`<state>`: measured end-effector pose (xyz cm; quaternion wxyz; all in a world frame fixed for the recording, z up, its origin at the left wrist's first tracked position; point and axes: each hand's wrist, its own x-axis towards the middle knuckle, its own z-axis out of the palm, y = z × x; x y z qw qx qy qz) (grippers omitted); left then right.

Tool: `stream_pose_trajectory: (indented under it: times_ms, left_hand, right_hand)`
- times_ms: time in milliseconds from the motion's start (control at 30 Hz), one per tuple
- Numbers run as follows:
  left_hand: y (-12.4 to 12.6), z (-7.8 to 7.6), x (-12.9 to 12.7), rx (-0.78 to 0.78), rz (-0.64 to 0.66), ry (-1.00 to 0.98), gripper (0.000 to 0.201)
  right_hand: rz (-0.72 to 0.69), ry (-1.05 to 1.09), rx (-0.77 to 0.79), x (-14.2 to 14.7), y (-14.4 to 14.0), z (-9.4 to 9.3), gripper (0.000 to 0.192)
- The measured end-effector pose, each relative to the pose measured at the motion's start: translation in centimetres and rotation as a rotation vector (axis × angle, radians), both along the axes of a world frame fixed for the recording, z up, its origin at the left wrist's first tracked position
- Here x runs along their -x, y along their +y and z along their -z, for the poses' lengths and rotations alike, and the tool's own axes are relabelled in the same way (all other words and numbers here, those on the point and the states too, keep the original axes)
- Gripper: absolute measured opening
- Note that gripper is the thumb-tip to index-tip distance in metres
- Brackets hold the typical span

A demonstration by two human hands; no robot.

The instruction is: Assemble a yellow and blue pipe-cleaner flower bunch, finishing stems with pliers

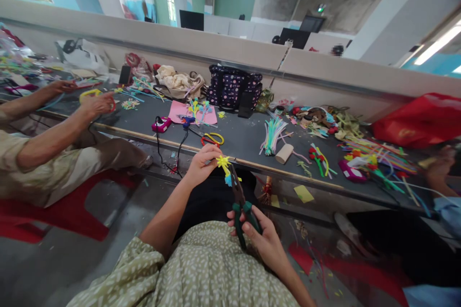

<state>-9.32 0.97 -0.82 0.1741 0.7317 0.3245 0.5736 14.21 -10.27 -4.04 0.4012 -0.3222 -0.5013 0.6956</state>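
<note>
My left hand (201,165) pinches a small craft flower (223,162) with yellow petals and a light blue piece below it, held over my lap at the table's edge. In my right hand (264,230) is a pair of pliers (238,196) with dark green handles. The jaws point up and reach beside the flower's blue part; whether they touch it I cannot tell. Scissors (212,139) with red and yellow handles lie just beyond my left hand. Past them, a pink sheet (176,111) carries several yellow and blue flowers (196,107).
A magenta box (161,124) with a black cord sits left of the scissors. A bundle of pastel stems (272,136) and a tan cylinder (284,153) lie right. A dotted bag (234,87) stands behind. At left, a co-worker's hand (96,104) holds scissors; another person sits at far right.
</note>
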Motion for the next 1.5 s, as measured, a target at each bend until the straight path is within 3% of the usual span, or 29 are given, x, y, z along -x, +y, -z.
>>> stream_pose_trajectory:
  times_ms: [233,500,767,1233,1500]
  left_hand:
    - [0.4,0.9,-0.2,0.049,0.050,-0.113,0.016]
    - [0.1,0.7,-0.3,-0.032,-0.037,-0.082,0.016]
    - [-0.4,-0.1,-1.3,-0.109,-0.062,-0.041,0.014]
    - [0.4,1.5,-1.5,0.033,0.031,-0.104,0.017]
    - [0.2,1.2,-1.2,0.058,0.106,-0.063,0.014]
  right_hand:
    - [-0.117,0.209,0.141,0.0,-0.3,-0.4,0.025]
    - [-0.150,0.313,0.242,0.1,-0.2,-0.4,0.031]
    - [-0.168,0.333,0.235,0.2,-0.3,0.0,0.031]
    - [-0.137,0.380,0.229,0.2,-0.1,0.0,0.029]
    - [-0.150,0.417,0.245,0.2,0.1,0.3,0.024]
